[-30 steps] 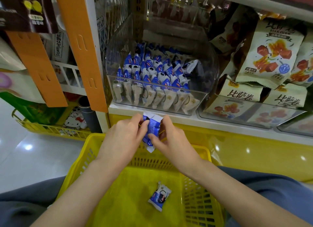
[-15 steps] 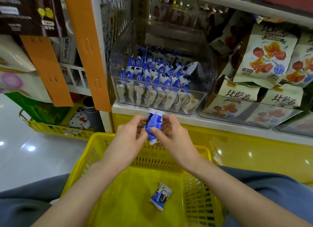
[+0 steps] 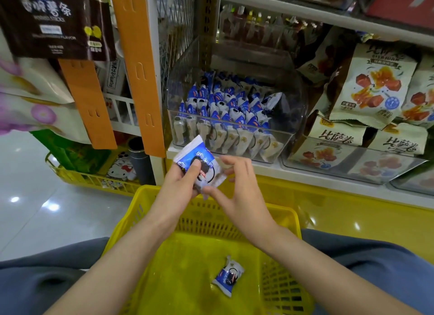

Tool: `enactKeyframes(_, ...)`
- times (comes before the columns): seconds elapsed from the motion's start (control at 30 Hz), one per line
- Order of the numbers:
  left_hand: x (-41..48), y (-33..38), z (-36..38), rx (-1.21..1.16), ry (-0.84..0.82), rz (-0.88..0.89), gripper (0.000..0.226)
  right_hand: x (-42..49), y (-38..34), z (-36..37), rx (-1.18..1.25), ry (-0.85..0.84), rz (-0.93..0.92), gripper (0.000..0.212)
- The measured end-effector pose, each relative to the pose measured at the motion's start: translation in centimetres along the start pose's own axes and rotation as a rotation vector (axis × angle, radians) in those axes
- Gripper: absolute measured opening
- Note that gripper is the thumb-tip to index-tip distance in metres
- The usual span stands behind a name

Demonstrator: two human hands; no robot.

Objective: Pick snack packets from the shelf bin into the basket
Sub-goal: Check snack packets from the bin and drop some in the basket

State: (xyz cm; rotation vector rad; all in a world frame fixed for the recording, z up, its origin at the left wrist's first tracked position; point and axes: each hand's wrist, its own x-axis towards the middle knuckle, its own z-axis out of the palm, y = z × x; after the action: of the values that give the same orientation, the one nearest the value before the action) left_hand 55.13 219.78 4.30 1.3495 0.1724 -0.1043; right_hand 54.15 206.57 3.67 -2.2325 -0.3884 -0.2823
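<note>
Now the left hand [image 3: 178, 183] grips a snack packet [image 3: 195, 153], thumb across its front, long axis tilted up and leftward, just over the far rim of the yellow basket [image 3: 131, 211]. The right hand [image 3: 242, 192] is spread loosely beside it, thumb touching its lower corner. The drop probably lies straight down and toward the person.

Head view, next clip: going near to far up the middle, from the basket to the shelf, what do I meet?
Loose packet lying in the yellow basket → second packet gripped in the left hand → clear shelf bin full of the same packets.
</note>
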Motion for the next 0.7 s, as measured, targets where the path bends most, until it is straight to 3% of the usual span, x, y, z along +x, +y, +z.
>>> enactKeyframes(0.07, -0.2, 0.2, -0.1, -0.034, -0.025, -0.020, 0.031, 0.4, -0.1, -0.3, 0.100, 0.021, 0.097, 0.050)
enactKeyframes(0.17, -0.2, 0.3, -0.3, -0.007, -0.034, -0.019, 0.023, 0.9, 0.1, -0.7, 0.285, -0.026, 0.201, 0.015)
enactKeyframes(0.3, -0.1, 0.5, -0.6, 0.069, -0.006, 0.045, 0.018, 0.8, 0.0, -0.7, 0.404, -0.093, 0.270, 0.026)
enactKeyframes(0.43, -0.2, 0.9, -0.5, 0.164, 0.017, 0.122, 0.023, 0.8, -0.5, -1.1, 0.322, -0.132, 0.219, 0.024)
enactKeyframes(0.57, -0.6, 2.3, 0.1, 0.272, -0.063, 0.256, 0.006, 1.2, -1.4, -2.6, 0.377, -0.090, 0.181, 0.012)
enactKeyframes(0.7, 1.0, 5.0, 0.2, 0.526, -0.021, 0.495, 0.017, 3.6, -2.3, -6.2, 0.253, 0.044, 0.124, 0.006)
